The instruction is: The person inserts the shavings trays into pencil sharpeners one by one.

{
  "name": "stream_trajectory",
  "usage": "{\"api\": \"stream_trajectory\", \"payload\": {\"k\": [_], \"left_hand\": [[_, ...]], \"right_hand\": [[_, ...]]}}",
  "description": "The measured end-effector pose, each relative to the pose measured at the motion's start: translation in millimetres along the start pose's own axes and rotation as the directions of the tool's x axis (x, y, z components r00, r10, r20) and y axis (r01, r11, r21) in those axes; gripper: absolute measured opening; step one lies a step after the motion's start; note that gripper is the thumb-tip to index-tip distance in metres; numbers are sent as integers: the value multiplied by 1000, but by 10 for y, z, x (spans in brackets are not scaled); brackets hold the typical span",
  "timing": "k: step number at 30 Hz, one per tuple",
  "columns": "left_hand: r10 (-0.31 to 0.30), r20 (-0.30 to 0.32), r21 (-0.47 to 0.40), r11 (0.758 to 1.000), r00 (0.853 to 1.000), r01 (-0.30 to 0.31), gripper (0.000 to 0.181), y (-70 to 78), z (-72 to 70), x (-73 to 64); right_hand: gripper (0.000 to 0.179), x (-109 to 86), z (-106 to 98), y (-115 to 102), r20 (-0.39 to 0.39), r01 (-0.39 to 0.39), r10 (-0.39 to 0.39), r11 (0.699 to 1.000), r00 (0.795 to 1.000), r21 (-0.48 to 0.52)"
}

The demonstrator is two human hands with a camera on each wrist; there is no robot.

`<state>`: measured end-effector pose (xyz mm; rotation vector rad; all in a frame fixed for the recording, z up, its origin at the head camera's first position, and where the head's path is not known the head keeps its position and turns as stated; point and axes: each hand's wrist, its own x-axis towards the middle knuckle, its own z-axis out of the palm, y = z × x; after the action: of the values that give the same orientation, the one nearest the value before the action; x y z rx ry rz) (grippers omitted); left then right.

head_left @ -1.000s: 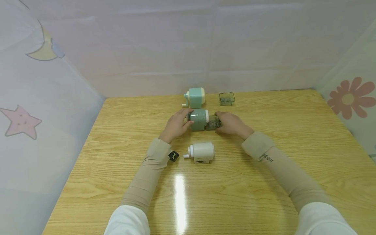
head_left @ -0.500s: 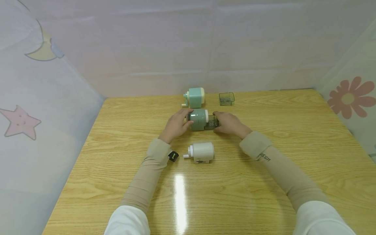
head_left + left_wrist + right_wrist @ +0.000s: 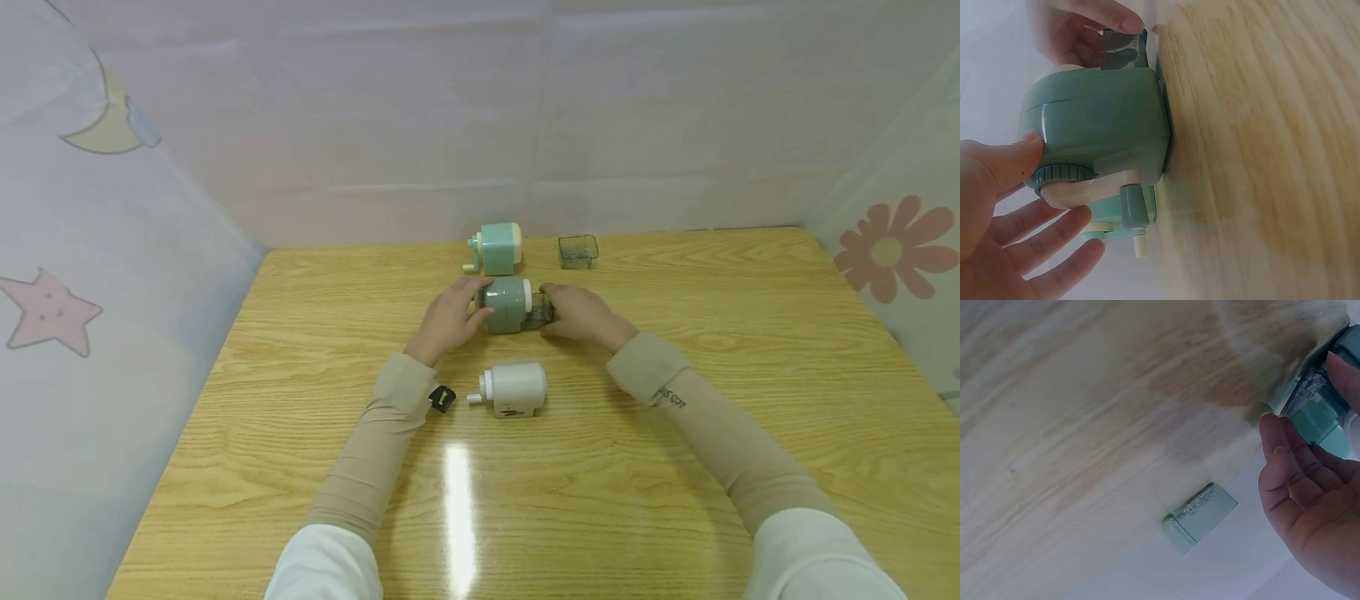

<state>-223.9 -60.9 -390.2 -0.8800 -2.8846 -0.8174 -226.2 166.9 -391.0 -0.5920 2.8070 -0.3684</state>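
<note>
A dark green crank pencil sharpener (image 3: 506, 306) stands mid-table, its crank end toward my left hand (image 3: 452, 321). That hand grips the sharpener, thumb on the body and fingers around the crank end, as the left wrist view shows. On the other side, my right hand (image 3: 581, 315) pinches a see-through shavings drawer (image 3: 537, 312) between thumb and fingers. The drawer sits partly inside the sharpener's base and sticks out on the right. Pencil shavings show through its wall in the right wrist view.
Behind stands a light teal sharpener (image 3: 498, 249), and right of it a loose clear drawer (image 3: 577, 252) with shavings. A cream sharpener (image 3: 517, 389) stands nearer on the wooden table (image 3: 637, 500). A small black object (image 3: 442, 398) lies beside the left cuff.
My right hand has moved slightly left, and the drawer sticks out less from the dark green sharpener. My left hand has kept its place on the sharpener.
</note>
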Motion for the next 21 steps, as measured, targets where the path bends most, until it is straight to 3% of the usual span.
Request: {"api": "stream_trajectory", "payload": {"k": [21], "left_hand": [[13, -8, 7, 1000, 1000, -13, 48, -22, 24, 8]], "right_hand": [[76, 47, 0, -51, 5, 33, -33, 999, 999, 24]]}}
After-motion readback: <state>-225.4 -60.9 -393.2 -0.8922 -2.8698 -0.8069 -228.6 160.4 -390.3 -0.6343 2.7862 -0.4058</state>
